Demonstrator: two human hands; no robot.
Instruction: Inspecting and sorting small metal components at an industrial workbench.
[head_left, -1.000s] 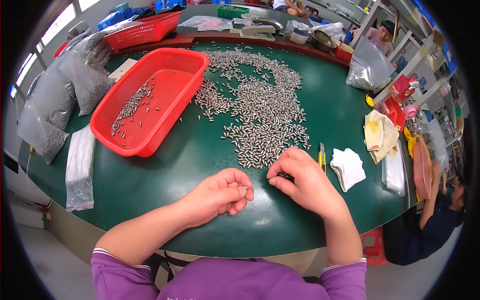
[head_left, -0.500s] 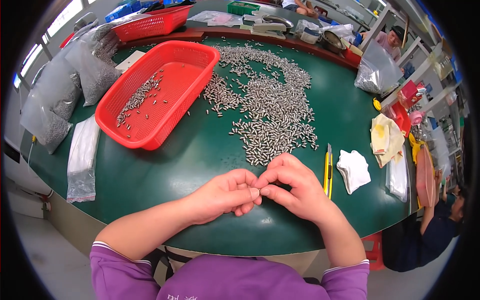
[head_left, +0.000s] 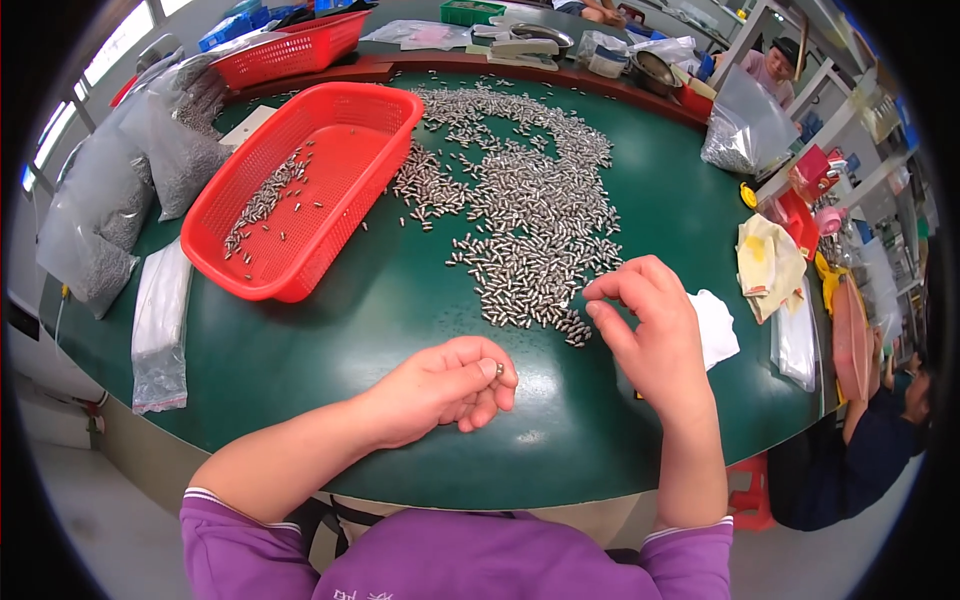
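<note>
My left hand (head_left: 445, 392) is closed near the front of the green table, with a small metal part (head_left: 500, 369) pinched between thumb and forefinger. The part is shiny and silvery. My right hand (head_left: 655, 325) hovers at the near right edge of a large pile of similar silvery metal parts (head_left: 545, 210). Its thumb and forefinger are apart, and I see nothing between them. Left of the pile stands a red perforated plastic basket (head_left: 345, 215) with more such parts scattered on its bottom. Only a bit of the yellow utility knife shows beside my right hand.
Clear bags of metal parts (head_left: 100, 220) stand along the left edge, near a packet of plastic bags (head_left: 160, 330). To the right lie a white cloth (head_left: 715, 330), a cream glove (head_left: 768, 265) and another bag of parts (head_left: 745, 125). A person (head_left: 850, 460) sits at the far right.
My hands have come apart. The right hand has moved up and right to the pile's edge, covering most of the utility knife. The left hand stays put, still pinching a metal part.
</note>
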